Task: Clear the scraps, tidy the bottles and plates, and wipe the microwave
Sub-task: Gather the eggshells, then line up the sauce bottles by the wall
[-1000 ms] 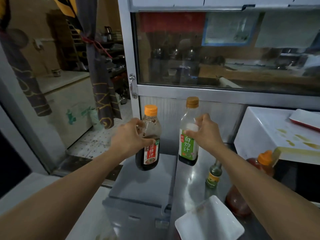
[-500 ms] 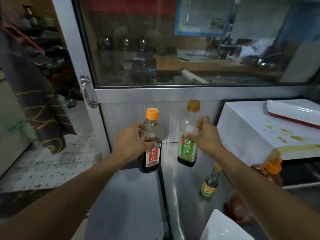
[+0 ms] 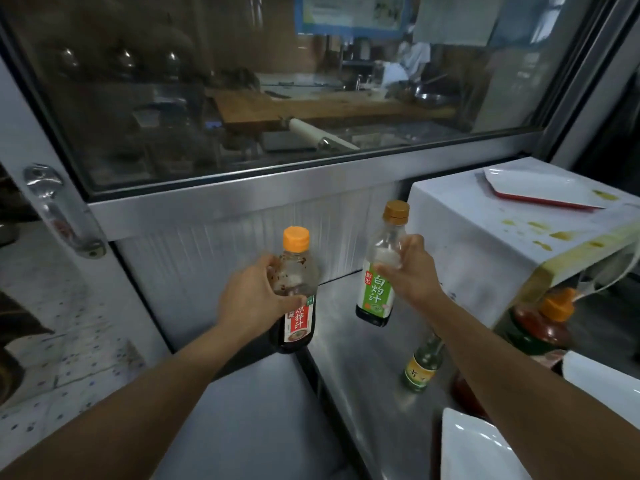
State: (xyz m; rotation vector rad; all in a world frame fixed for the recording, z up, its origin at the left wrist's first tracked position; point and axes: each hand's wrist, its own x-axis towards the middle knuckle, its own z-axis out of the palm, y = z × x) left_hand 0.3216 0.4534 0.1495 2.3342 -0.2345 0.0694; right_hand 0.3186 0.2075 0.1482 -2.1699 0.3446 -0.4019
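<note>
- My left hand (image 3: 258,299) is wrapped around the upper body of a dark-sauce plastic bottle with an orange cap and red label (image 3: 296,299), held off the surface, nearly upright.
- My right hand (image 3: 410,277) grips the shoulder of a clear plastic bottle with a brown cap and green label (image 3: 379,271), also lifted, its long axis tipped slightly with the base toward the left.
- The two bottles hang side by side, near each other but apart, over the stainless steel counter (image 3: 346,362) and just in front of the ribbed metal back panel (image 3: 242,244).
- I judge the next move to be setting both down against that panel; the bare steel lies directly below and ahead of each hand.
- To the right, the stained white microwave (image 3: 485,244) stands close to the green-label bottle, a red-rimmed white tray (image 3: 540,190) on top.
- Under my right forearm stand a small green glass bottle with a yellow label (image 3: 420,367) and a red-sauce bottle with an orange cap (image 3: 540,327); white plates (image 3: 478,452) lie nearest me.
</note>
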